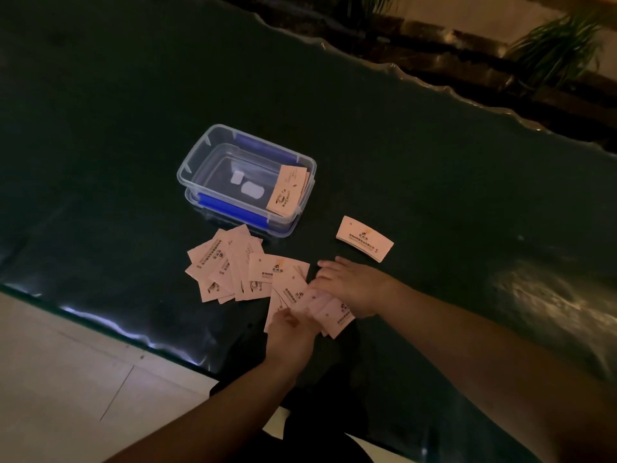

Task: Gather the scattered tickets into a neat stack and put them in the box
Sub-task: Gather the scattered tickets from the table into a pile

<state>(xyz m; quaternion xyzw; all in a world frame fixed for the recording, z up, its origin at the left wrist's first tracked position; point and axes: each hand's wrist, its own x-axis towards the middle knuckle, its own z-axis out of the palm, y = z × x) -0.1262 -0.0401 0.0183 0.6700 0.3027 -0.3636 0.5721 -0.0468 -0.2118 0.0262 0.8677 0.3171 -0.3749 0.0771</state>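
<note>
Pale pink printed tickets lie scattered (pixel 230 265) on the dark table in front of a clear plastic box (pixel 200 155) with blue clips. One small stack of tickets (pixel 287 190) leans inside the box at its right end. Another neat stack (pixel 364 238) rests on the table to the right of the box. My left hand (pixel 293 332) and my right hand (pixel 350 285) both grip a fanned bunch of tickets (pixel 330 310) near the table's front edge. The hands cover part of that bunch.
The dark glossy table (pixel 133 95) has a wavy far edge and a near edge at the lower left. Pale floor tiles (pixel 66 379) show below it. Potted plants (pixel 561 45) stand beyond the far edge. Two small white pieces (pixel 247 185) lie in the box.
</note>
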